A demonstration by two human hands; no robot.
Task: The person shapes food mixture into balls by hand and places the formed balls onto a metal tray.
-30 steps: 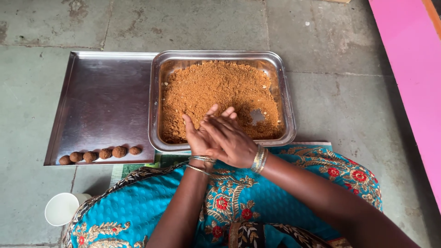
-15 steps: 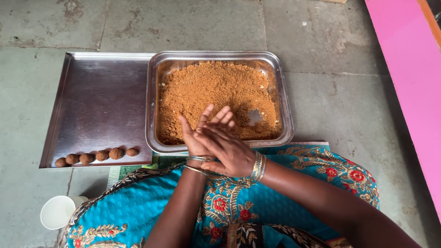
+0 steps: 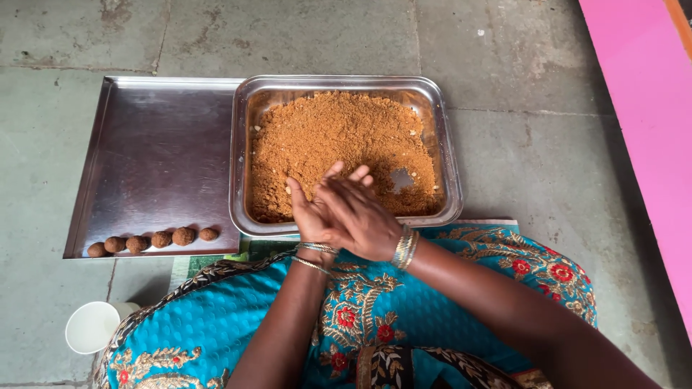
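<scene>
The right hand (image 3: 360,220) lies palm-down over the upturned left hand (image 3: 311,209), fingers flat and pressed together at the near edge of the deep steel tray (image 3: 450,166); whatever sits between the palms is hidden, so I cannot tell for sure that they hold a lump of the brown crumbly mixture (image 3: 339,140), though the pose looks like rolling. The mixture fills most of that tray, with one bare patch of steel at its right near corner.

To the left, touching the deep tray, lies a flat steel sheet (image 3: 158,158); along its near edge stand five brown balls (image 3: 153,239) in a row, side by side. A white cup (image 3: 92,326) stands on the stone floor (image 3: 519,79) at the near left, beside the blue embroidered cloth (image 3: 432,310) over the person's lap.

Rolled well, I judge, the palms should stay flat and circle with even, light pressure — too hard and the crumbs split; too loose and the ball will not bind.

Against the earlier frames little differs: the hands remain pressed together in the same spot, the top hand's fingers shifted only slightly; the row of balls stays at five.
</scene>
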